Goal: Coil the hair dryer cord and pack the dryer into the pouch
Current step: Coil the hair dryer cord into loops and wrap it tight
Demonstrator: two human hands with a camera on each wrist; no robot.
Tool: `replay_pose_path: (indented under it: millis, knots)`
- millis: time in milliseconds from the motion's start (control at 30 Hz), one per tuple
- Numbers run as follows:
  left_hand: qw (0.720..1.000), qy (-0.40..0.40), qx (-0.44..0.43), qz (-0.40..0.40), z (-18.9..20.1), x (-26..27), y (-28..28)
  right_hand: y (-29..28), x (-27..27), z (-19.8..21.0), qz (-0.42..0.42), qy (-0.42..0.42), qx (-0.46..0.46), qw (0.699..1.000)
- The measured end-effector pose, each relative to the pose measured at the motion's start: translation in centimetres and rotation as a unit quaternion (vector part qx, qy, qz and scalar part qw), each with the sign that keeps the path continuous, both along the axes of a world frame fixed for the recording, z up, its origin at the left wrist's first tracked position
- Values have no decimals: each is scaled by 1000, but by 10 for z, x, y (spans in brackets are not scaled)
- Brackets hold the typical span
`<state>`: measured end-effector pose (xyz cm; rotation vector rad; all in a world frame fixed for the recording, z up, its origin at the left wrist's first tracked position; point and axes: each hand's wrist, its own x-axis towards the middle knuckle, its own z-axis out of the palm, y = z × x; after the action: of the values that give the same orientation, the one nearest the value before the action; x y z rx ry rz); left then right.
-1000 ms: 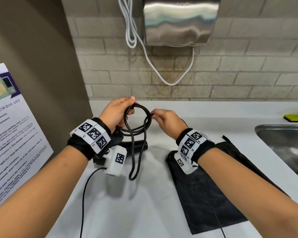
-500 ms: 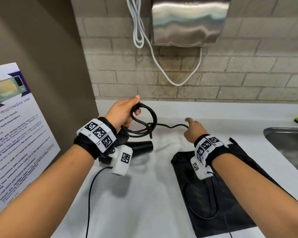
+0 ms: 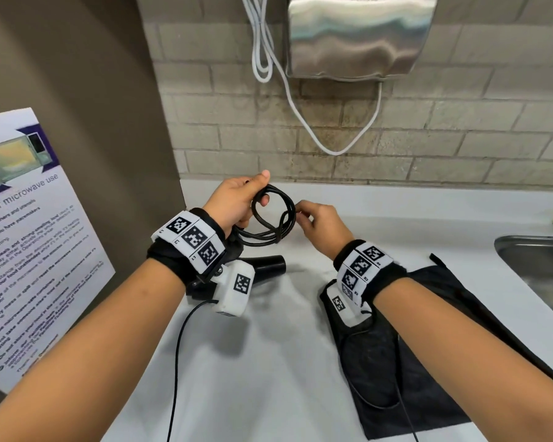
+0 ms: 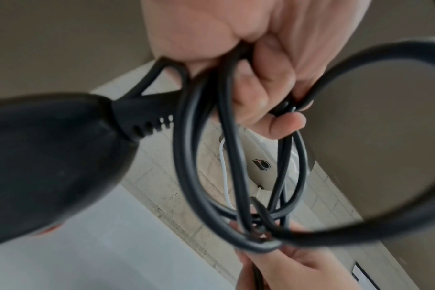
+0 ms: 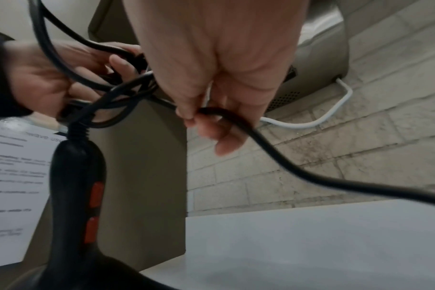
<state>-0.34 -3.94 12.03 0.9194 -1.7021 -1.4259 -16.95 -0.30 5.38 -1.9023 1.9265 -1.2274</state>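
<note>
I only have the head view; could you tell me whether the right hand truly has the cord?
Observer: Yes, the right hand pinches the cord between thumb and fingertips.
Operator: Thank you. Does any cord run beyond that pinch?
Observer: Yes, a free length runs on, out of the frame's right edge.
Operator: And the left grip?
Observer: The left hand curls its fingers round several loops, beside the dryer.

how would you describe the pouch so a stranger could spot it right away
Start at the steel sink set into the white counter. Just left of it, under the right forearm, lies the pouch. It is the only flat black fabric there, unlike the hard black dryer.
</note>
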Motion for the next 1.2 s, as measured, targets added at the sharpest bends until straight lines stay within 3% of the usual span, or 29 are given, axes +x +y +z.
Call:
replay_pose_path:
  millis: [67,167,267,400,500,600,900,1000,1200]
  knots:
    - [1000,-3,9,-3,1,1,0,-9,-14,-2,-70,-38,16,997]
    - [1000,-5,16,-3,2,5,-2,-14,-48,-10,-162,-94,120,975]
    - [1000,-19,-2,-5,2,6,-2,-4,-62,-16,-184,-78,192,961]
    - [1000,-5,-5,-17,1,2,-3,4,-51,-10,-111,50,175,977]
    - [1000,0,-5,-20,0,1,-3,8,-29,3,47,88,119,988]
    - [1000,12,-8,-17,0,1,-5,9,-10,9,146,46,121,981]
    - [999,32,-4,-16,-1,6,-7,5,2,8,200,-57,121,971]
    - [999,36,4,-9,0,6,-6,-4,0,12,138,-86,99,982]
    - [999,-28,-14,-20,2,6,-4,-10,-5,43,3,-61,17,998]
